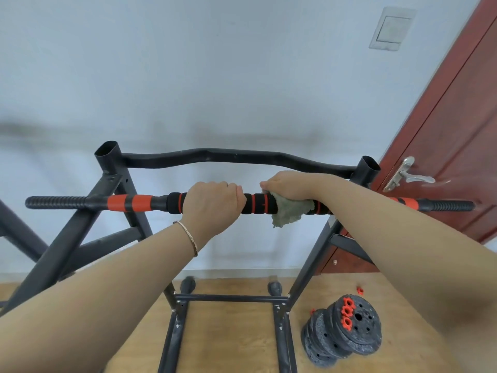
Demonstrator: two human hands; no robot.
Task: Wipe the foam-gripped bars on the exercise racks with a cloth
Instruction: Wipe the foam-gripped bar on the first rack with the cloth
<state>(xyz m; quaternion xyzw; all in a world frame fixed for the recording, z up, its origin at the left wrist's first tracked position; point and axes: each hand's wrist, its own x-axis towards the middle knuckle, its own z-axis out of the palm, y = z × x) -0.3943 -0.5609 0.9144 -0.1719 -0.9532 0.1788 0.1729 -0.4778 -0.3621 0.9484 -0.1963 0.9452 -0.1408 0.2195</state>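
Mid-frame: long black bar with a black-and-orange banded foam grip (256,203). It lies across the black steel exercise rack (67,238). Its long axis runs level, from the ribbed black end at the left edge to the ribbed end at the right, in front of the red-brown door (457,130).

Left hand (212,203), centre of frame: fingers curled over the top of the foam, thumb side toward the right. It grips the bare bar and holds no cloth. Thin bracelet (188,238) on that wrist.

Right hand (290,188), just right of centre: palm down and fingers curled over a grey-green fluffy cloth (287,214) bunched round the foam. A loose corner of the cloth hangs below the bar. The fingertips are on the far side, so I cannot tell how tightly they close.

Key relation: the cloth sits just right of the left hand, with only a short stretch of banded foam showing between them. More foam continues to the right, passing under the right forearm toward the orange bands near the door.

Judgement: a wipe has to travel along the bar's axis. The way left is short before the cloth meets the left hand. The way right is longer and open.

Lower right, on the wooden floor (242,332): stack of dark speckled weight plates (347,329) with orange collar nuts.
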